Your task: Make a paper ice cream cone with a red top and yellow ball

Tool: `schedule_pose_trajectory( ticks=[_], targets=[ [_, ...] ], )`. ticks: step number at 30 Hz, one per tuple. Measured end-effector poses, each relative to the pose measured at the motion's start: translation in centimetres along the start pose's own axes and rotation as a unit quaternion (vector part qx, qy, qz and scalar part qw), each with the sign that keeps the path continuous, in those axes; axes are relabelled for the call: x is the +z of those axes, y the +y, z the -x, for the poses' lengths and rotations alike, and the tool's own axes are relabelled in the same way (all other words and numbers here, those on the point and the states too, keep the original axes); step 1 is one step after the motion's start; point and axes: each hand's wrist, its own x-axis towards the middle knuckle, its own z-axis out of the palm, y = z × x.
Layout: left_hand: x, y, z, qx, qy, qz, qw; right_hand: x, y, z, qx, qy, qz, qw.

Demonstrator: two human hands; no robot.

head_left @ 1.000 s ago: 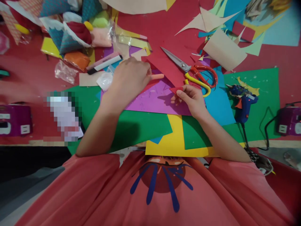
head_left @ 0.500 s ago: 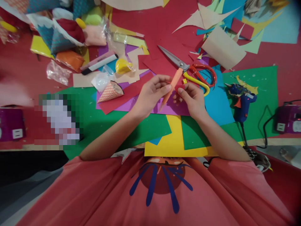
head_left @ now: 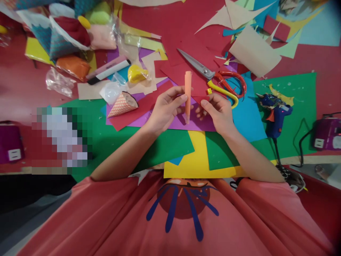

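My left hand (head_left: 167, 106) pinches an orange marker (head_left: 188, 93), which stands nearly upright between thumb and fingers. In my right hand (head_left: 216, 109), thumb and fingers are closed on a small red paper piece (head_left: 201, 100), its pointed end towards the marker. Just beyond the hands lie large scissors (head_left: 205, 72) with one red and one yellow handle, blades parted slightly. Left of my left hand, a small checked paper cone (head_left: 123, 105) rests on coloured sheets. Purple paper (head_left: 202, 124) lies beneath both hands.
A blue glue gun (head_left: 277, 119) rests on green paper at the right, its cord running off the table's near edge. Wrapped clay packs (head_left: 73, 67), a pink-and-white marker (head_left: 109, 69) and checked cones (head_left: 62, 41) crowd the back left. Beige paper scraps (head_left: 254, 51) lie back right.
My left hand has turned the orange marker from a slant to nearly upright and shifted slightly left. My right hand stays almost in place with the red paper.
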Motion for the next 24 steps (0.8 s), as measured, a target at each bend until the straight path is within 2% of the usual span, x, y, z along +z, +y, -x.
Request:
schedule_pose_trajectory(
  ticks=[4,11,18,24],
  targets=[
    [0.0,0.6,0.3,-0.018,-0.040,0.023,0.999,0.0,-0.1,-0.1,-0.005,-0.010,-0.002,1.000],
    [0.6,0.9,0.5,-0.048,-0.070,0.045,0.995,0.2,0.0,0.1,-0.013,0.005,0.038,0.999],
    [1.0,0.2,0.2,-0.017,0.012,0.056,0.998,0.4,0.1,0.4,-0.035,0.011,0.049,0.998],
    [1.7,0.1,0.9,0.006,0.052,0.012,0.999,0.9,0.0,0.8,-0.041,0.014,0.060,0.997]
  ],
)
